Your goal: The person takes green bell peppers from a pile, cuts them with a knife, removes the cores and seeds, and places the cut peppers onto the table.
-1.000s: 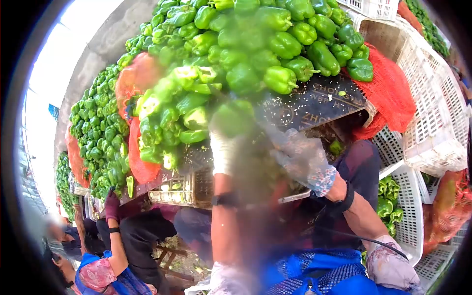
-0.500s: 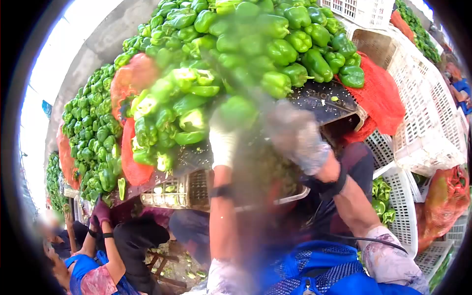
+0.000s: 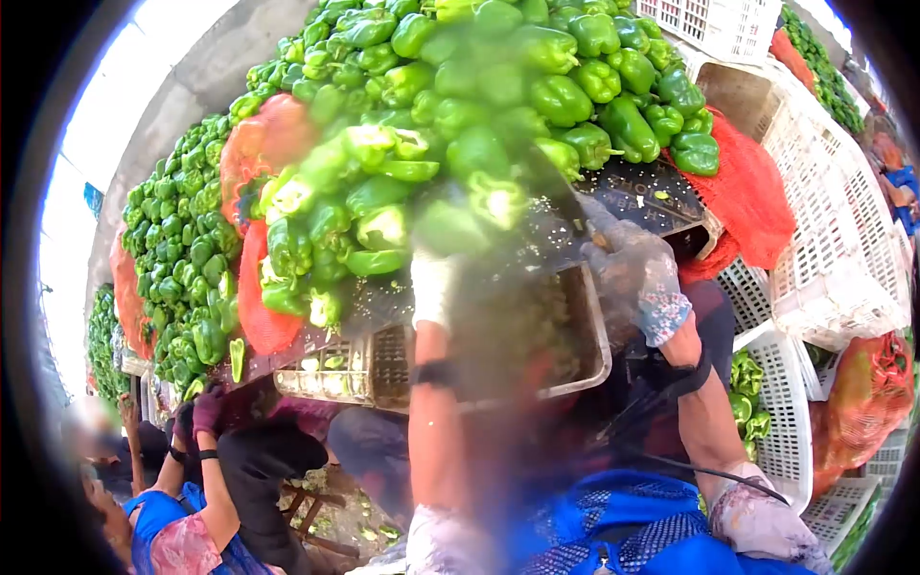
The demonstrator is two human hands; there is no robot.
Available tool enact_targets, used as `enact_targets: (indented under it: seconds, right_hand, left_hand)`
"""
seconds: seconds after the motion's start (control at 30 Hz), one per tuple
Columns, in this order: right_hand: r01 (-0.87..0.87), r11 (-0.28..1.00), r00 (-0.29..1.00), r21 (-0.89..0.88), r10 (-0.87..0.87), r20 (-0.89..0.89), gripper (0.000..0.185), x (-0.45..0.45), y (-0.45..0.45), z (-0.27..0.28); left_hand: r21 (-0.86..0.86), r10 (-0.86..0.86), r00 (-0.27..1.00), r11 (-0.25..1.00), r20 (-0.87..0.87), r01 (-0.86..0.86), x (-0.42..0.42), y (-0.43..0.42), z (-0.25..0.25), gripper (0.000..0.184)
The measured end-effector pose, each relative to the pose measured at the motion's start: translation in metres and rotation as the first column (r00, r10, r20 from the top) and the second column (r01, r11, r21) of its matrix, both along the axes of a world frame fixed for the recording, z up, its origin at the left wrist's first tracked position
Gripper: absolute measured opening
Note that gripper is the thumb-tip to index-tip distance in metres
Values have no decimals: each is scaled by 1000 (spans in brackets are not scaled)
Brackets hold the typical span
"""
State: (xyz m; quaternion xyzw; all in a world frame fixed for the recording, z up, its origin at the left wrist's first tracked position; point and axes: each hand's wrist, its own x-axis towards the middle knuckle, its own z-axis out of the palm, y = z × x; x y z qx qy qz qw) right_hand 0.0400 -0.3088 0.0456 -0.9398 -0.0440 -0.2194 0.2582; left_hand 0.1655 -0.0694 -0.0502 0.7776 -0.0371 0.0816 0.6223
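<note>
Across the upper middle, a broad main pepper heap (image 3: 594,101), glossy and green, smeared in part by a blur down the centre of the view. Farther left, beyond orange-red netting (image 3: 261,302), a long second pepper heap (image 3: 187,259). At right, a tilted white crate (image 3: 834,220) with slotted walls. At lower left, another person (image 3: 187,546) in blue and pink, with a purple-gloved hand (image 3: 207,410) near the lower edge of the second pepper heap. Under the main pepper heap, a dark printed board (image 3: 613,187). Over the board's near edge, the gloved right hand (image 3: 637,273), with fingers bent and pointing up and left; impossible to tell whether closed on anything. Opposite, the pale-gloved left hand (image 3: 434,287), apparently gripping a blurred green pepper (image 3: 450,230) above the board. Just beside that pepper, up and to the right, a cut pepper (image 3: 498,199) with pale inside showing. Smallest of all, scattered on the board, pale scraps (image 3: 661,195).
</note>
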Motion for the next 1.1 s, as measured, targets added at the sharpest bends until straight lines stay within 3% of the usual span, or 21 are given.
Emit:
enact_targets:
  seconds: [0.03,0.13,0.23,0.27,0.37,0.47,0.53,0.57,0.63,0.7,0.73,0.8,0.87,0.93,1.0,1.03,1.1]
  right_hand:
    - [76,994,996,-75,-80,-42,47,1,0,3]
    - [-164,983,981,-84,154,-115,49,10,0,-45]
    - [-158,986,964,44,164,-208,51,-17,20,-25]
    - [-161,985,961,62,170,-218,52,-22,22,-23]
    - [-244,970,969,18,243,52,50,-21,30,-19]
    - [-286,951,956,-120,291,28,48,10,52,6]
    - [-301,944,945,-137,314,92,46,38,70,27]
    - [-307,943,936,-128,323,140,46,50,74,36]
    - [-307,950,934,51,291,210,44,62,70,49]
    - [-297,945,925,135,249,287,43,56,56,63]
    - [-233,960,953,154,193,235,45,55,39,55]
    - [-102,975,984,195,70,164,47,49,9,38]
    - [33,957,995,289,-58,78,48,37,-11,28]
    - [133,944,991,303,-136,-12,51,28,-22,19]
    - [191,935,981,300,-170,-94,52,25,-26,0]
    - [163,903,986,397,-138,-92,52,27,-25,-13]
    - [160,899,980,408,-93,-178,51,27,-18,-3]
  left_hand:
    - [39,-6,1000,999,-19,7,8,-1,-3,90]
    - [170,27,998,985,-54,-17,-11,-29,34,93]
    - [141,147,989,979,34,-150,-30,-38,48,94]
    - [53,172,984,983,39,-174,-41,-38,49,94]
    - [-68,306,944,952,123,-300,-30,-31,56,96]
    - [-253,415,897,894,151,-371,-19,-27,96,99]
    - [-449,484,817,834,314,-321,-13,-21,131,99]
    - [-309,525,721,850,452,-426,18,5,123,97]
    - [-144,527,637,821,563,-552,59,42,136,95]
    - [55,498,561,714,662,-698,91,70,143,100]
    - [37,486,580,745,654,-666,104,77,141,89]
    - [401,461,699,589,547,-702,147,109,122,72]
    - [664,317,803,451,505,-596,175,135,119,60]
    - [731,376,849,446,371,-516,198,154,115,57]
    - [723,352,813,380,464,-577,192,159,106,55]
    - [745,289,825,357,486,-564,196,169,101,56]
    - [658,278,855,549,438,-515,186,181,101,55]
